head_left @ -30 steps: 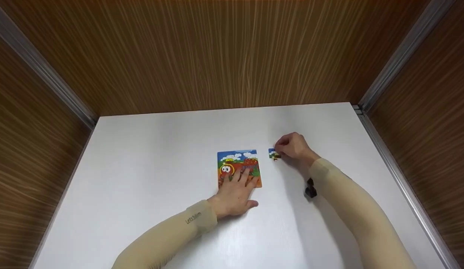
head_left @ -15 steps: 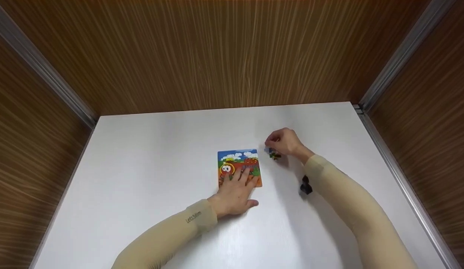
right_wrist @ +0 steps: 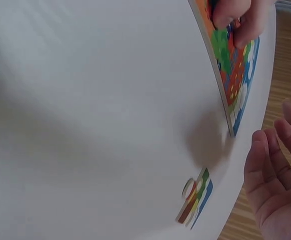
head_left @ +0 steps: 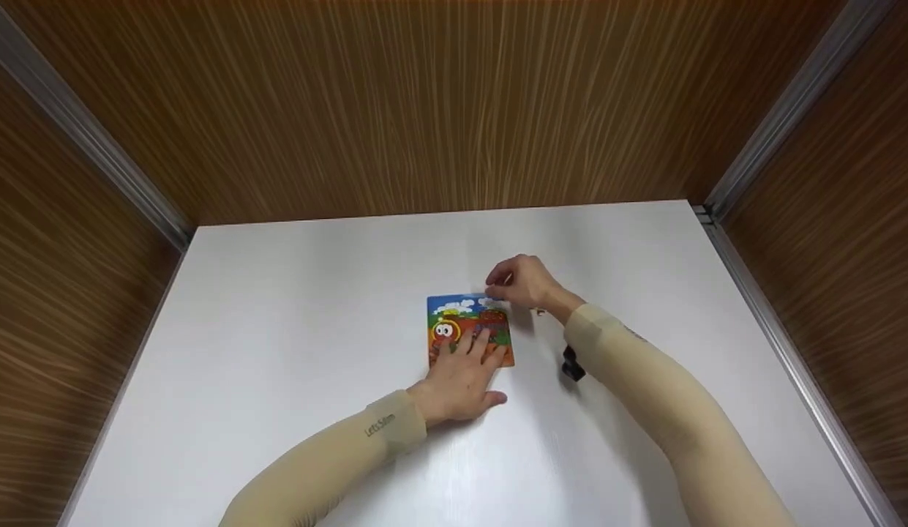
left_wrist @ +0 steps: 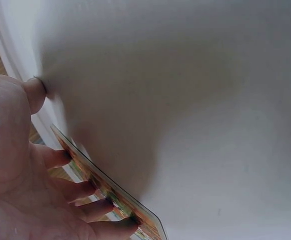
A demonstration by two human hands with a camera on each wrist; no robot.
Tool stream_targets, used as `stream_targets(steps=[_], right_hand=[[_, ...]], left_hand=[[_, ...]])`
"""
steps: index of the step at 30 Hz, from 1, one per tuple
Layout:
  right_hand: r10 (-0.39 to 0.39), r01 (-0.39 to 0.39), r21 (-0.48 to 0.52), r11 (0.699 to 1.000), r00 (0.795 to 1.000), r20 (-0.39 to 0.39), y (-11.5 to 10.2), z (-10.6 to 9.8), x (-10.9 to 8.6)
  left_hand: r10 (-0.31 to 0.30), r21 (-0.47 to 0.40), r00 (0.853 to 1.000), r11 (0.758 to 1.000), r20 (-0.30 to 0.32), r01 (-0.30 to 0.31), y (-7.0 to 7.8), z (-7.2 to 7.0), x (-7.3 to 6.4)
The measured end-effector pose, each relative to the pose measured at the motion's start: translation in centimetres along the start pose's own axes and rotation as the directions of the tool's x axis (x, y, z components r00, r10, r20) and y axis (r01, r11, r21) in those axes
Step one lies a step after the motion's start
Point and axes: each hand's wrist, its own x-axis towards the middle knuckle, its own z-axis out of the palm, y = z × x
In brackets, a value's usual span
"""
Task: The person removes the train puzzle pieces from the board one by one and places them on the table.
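Observation:
In the head view, my left hand (head_left: 459, 384) lies with spread fingers on the lower part of a colourful picture puzzle board (head_left: 461, 318). The board shows clouds, red shapes and a round-eyed cartoon figure. My right hand (head_left: 525, 282) is at the board's top right corner, fingers bent toward the thumb. In the right wrist view, that right hand (right_wrist: 280, 175) hovers beside the board's corner; I cannot tell whether a piece sits between its fingertips. Loose puzzle pieces (right_wrist: 195, 200) in blue, green and brown lie on the table, mostly hidden behind the right hand in the head view.
The white table (head_left: 293, 329) is bounded at the back by a wood-grain panel (head_left: 439, 110), with more such panels and metal rails on both sides. A small black device (head_left: 572, 364) shows beneath the right wrist and shifts along with it.
My right hand has moved left from the loose puzzle pieces to the board's top right corner. The left hand and the board have stayed in place.

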Motion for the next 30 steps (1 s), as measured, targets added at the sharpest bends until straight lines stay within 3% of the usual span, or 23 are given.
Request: stream_targets(steps=[14, 30], right_hand=[[-0.020, 0.022, -0.023, 0.999, 0.995, 0.099, -1.3, 2.9, 1.2], [-0.039, 0.052, -0.127, 0.991, 0.994, 0.100, -1.7, 3.6, 1.5]], left_hand=[[0.019, 0.032, 1.000, 0.999, -0.016, -0.019, 0.1, -0.2, -0.2], [0.019, 0.038, 1.000, 0.999, -0.017, -0.019, 0.0, -0.3, -0.3]])
